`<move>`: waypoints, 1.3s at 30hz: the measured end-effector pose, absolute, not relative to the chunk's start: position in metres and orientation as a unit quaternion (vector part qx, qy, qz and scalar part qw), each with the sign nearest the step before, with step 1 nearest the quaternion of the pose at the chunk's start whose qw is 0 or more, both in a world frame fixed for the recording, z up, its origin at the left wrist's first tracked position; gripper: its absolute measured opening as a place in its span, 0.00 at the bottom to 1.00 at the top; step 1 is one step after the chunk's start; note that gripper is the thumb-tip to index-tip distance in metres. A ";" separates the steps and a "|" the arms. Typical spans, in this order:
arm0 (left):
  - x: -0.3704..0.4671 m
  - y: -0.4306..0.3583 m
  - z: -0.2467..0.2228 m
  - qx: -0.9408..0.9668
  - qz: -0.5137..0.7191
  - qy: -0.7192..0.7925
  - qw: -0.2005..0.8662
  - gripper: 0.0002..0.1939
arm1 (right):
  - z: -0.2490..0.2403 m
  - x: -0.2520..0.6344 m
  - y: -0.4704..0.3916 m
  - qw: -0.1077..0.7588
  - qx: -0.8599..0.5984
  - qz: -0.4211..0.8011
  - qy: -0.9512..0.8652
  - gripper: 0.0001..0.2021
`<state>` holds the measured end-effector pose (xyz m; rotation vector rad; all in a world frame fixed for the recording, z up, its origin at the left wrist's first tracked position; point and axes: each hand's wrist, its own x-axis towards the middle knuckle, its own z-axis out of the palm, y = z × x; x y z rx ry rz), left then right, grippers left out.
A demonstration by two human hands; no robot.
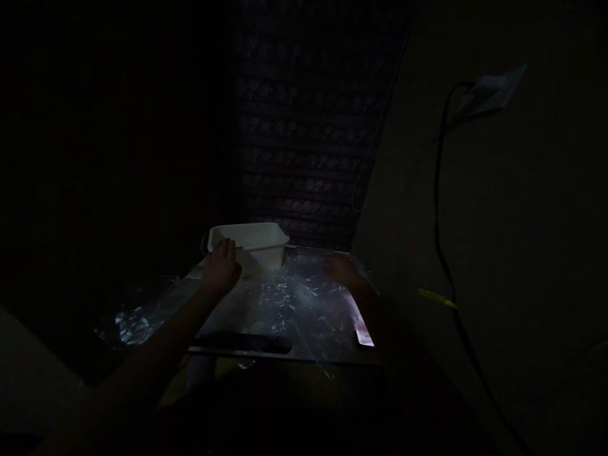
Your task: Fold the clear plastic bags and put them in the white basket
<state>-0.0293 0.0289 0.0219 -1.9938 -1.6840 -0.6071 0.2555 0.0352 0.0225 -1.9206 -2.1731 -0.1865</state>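
left hand [221, 266] touching white tub [256, 244], fingers extended

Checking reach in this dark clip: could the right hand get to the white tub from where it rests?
Probably yes. The right hand lies flat on the clear plastic sheet, beside the white tub, with nothing visible between them. The left hand already touches the tub's near wall.

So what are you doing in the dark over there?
A person is at a small table covered with crinkly clear plastic sheet, in a very dim room. The left hand rests on the near edge of a white plastic tub at the table's far side. The right hand lies flat on the plastic, apart from the tub. A dark flat thing lies along the front edge; it is too dark to tell what it is.
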 end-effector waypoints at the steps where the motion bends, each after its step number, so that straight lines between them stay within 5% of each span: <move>1: -0.024 0.027 0.022 -0.732 -0.226 -0.600 0.232 0.25 | 0.022 0.257 0.034 0.114 -0.653 -0.064 -0.746 0.16; 13: 0.056 0.030 0.002 -0.817 -0.221 -0.530 0.044 0.15 | 0.010 0.276 0.020 0.138 -0.668 -0.066 -0.728 0.27; 23: 0.093 0.028 -0.007 -0.886 -0.206 -0.414 0.038 0.15 | 0.004 0.282 0.015 0.146 -0.604 -0.030 -0.783 0.14; 39: 0.081 0.027 -0.011 -0.862 -0.303 -0.398 -0.078 0.36 | 0.027 0.262 0.013 0.266 -0.590 -0.004 -0.763 0.12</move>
